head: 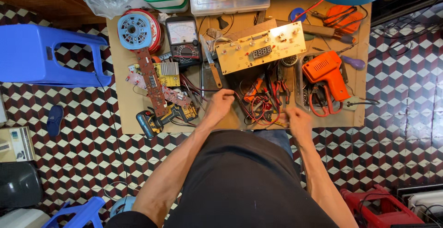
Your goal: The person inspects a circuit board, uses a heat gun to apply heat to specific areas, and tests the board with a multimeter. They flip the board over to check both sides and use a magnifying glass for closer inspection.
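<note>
The person's left hand [220, 102] hovers over the near edge of a low wooden work board [124, 89], its fingers curled in; whether they pinch one of the thin wires beneath cannot be told. The right hand [297, 119] sits at the board's front edge, closed in a loose fist — it looks to be pinching something small among the wires, but that is blurred. Between the two hands lies a tangle of red and black wires [260, 105] with pliers mixed in. Just behind it rests a yellow circuit board [261, 48] with a small digit display, tilted across the middle of the board. To the right lies an orange soldering gun [326, 71]; to the left stand an analog multimeter [183, 41], a blue fan-like rotor [134, 30] and brown strip-shaped circuit boards [151, 81]. A blue plastic stool [41, 55] stands on the patterned floor at far left.
</note>
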